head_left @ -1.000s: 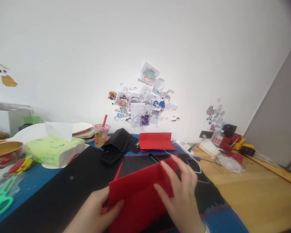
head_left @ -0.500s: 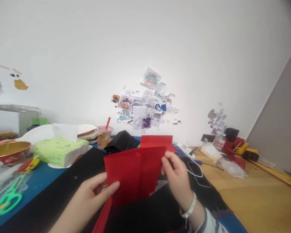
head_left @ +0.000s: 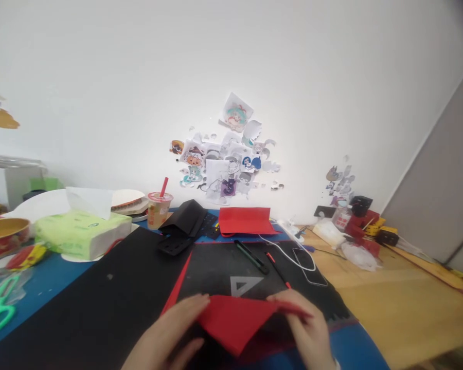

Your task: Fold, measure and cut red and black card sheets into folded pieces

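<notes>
A folded sheet of red paper [head_left: 237,321] is held low over the black work surface, tilted, with a corner pointing toward me. My left hand [head_left: 173,329] grips its left edge, fingers on top and thumb below, slightly blurred. On the other side my right hand [head_left: 306,326] is closed on the right edge, where a flap sticks out past the fingers. Just beyond the paper lie a grey set square [head_left: 246,284], a dark utility knife [head_left: 251,257] and a red-and-black pen [head_left: 278,271]. Another red paper strip [head_left: 177,282] shows past my left hand.
At the back stand a folded red paper piece [head_left: 245,221], a folded black piece [head_left: 185,218] and a drink cup with a straw [head_left: 159,210]. Tissues [head_left: 83,231] and green scissors [head_left: 0,308] are on the left. A phone outline [head_left: 309,267] and white cable [head_left: 293,258] lie right.
Both hands have lowered the red paper toward me and tipped it from upright to nearly flat. The knife, pen and set square behind it have come into view.
</notes>
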Demonstrator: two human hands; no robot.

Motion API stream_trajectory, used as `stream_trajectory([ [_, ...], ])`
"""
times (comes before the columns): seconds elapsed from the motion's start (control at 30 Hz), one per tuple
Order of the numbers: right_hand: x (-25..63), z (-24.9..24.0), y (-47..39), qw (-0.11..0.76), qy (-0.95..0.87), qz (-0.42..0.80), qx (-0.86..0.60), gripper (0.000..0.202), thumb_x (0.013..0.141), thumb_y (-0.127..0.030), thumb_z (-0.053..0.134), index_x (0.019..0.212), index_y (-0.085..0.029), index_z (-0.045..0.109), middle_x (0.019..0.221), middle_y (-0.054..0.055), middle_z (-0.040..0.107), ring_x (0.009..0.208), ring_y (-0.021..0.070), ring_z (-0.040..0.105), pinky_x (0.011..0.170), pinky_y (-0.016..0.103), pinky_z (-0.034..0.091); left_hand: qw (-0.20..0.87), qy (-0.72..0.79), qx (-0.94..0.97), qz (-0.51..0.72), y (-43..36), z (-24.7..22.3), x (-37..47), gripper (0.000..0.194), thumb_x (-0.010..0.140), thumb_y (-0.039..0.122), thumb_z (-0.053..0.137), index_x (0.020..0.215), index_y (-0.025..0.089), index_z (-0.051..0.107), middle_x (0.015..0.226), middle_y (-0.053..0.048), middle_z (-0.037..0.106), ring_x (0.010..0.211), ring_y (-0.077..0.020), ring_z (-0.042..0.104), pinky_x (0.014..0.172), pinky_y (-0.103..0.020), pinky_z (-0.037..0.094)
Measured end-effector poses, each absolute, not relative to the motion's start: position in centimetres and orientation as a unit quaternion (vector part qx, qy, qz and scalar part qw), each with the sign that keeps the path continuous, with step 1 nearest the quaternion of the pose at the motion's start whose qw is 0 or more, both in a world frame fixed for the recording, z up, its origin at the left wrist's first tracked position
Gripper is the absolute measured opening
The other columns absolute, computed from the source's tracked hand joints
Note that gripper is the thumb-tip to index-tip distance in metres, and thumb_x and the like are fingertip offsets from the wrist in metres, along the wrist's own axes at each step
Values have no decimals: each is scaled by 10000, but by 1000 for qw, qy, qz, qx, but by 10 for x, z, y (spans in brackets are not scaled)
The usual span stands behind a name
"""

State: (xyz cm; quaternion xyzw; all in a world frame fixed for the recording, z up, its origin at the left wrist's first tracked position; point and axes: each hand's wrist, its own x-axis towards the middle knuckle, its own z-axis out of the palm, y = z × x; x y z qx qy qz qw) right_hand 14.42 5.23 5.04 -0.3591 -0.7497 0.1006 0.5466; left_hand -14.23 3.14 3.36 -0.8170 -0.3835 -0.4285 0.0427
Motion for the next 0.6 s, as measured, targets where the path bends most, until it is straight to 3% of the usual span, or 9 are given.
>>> stream_trajectory([
  [0.1,161,49,58,658,-550,180,-481,267,824,-393,584,648,-192,599,567,10,647,561,159,615,599,253,491,-7,-477,-756,-448,37,33,-139,449,793,347,562,1234,322,486,1177,8,637,1023,-151,614,848,-237,463],
  [0.23,171,44,64,725,-411,318,-451,321,707,-453,696,651,-201,507,481,-63,516,461,106,498,498,210,431,-148,-541,-701,-440,41,24,-139,410,782,436,533,1160,284,574,1161,-30,645,1027,-208,617,856,-309,489],
  [0.33,158,28,60,694,-405,402,-438,334,682,-456,720,678,-190,518,484,-73,484,426,81,452,448,187,384,-229,-529,-673,-463,41,16,-138,444,771,466,528,1173,281,566,1179,-41,635,1043,-227,608,864,-325,495],
  [0.47,128,7,61,600,-428,519,-434,398,695,-527,676,824,-170,559,553,-43,550,423,83,492,441,197,392,-284,-537,-639,-472,43,13,-137,487,727,474,590,1179,300,537,1236,-20,597,1128,-242,550,942,-351,440],
  [0.6,123,16,102,527,-504,469,-498,503,734,-624,554,919,-157,538,514,-37,560,377,113,516,382,204,371,-388,-538,-546,-513,50,13,-142,513,655,552,639,1074,280,521,1047,-24,689,971,-268,638,833,-353,523],
])
